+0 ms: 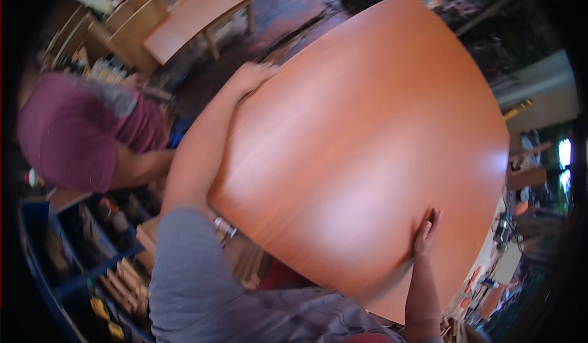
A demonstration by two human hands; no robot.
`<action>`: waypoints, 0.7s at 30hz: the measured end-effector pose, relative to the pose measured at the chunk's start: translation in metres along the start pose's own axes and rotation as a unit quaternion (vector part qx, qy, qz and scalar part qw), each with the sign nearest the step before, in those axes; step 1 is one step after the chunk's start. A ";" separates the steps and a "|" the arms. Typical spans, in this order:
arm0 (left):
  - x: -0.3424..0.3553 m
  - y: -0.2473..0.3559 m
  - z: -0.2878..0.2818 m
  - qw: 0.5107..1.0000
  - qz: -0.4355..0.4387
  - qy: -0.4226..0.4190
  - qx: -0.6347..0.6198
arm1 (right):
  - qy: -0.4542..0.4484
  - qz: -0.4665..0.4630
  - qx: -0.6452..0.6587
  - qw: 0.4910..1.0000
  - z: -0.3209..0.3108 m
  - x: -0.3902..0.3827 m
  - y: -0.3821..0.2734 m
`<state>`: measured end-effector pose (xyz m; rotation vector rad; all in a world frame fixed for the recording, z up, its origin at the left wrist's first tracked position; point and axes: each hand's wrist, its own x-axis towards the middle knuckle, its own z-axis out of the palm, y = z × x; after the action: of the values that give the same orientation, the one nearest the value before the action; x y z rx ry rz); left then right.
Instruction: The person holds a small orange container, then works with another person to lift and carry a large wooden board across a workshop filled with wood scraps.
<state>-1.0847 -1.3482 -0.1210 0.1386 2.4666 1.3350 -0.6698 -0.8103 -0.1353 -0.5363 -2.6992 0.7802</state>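
Observation:
A large orange-brown wooden panel (361, 128) with a smooth, glossy face fills the middle and right of the head view. My left hand (256, 76) holds the panel's upper-left edge, with my arm stretched along that side and its fingertips partly hard to make out. My right hand (427, 233) rests on the panel's face toward the lower right, fingers extended.
A co-worker in a maroon shirt (73, 128) bends at the left. Blue divided bins (55, 288) with wood pieces and tools stand at lower left. A long panel on legs (208, 7) and stacked boards (122, 33) are behind. Tools (503, 229) clutter the right.

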 end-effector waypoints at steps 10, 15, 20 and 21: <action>-0.075 -0.013 -0.009 0.946 0.057 0.131 0.291 | 0.048 -0.011 0.029 0.998 -0.003 0.005 -0.018; -0.092 0.009 0.051 0.883 0.125 0.105 0.441 | 0.086 -0.037 0.074 0.993 -0.002 -0.001 -0.015; -0.075 0.055 0.103 0.902 0.087 0.111 0.409 | 0.046 -0.023 0.098 0.994 -0.015 -0.019 -0.026; -0.069 0.059 0.108 0.909 0.057 0.131 0.393 | 0.030 -0.030 0.135 0.990 -0.020 -0.029 -0.030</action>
<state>-0.9881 -1.2459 -0.1101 0.3085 3.1264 0.3205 -0.6449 -0.8367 -0.1071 -0.4042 -2.4872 1.0724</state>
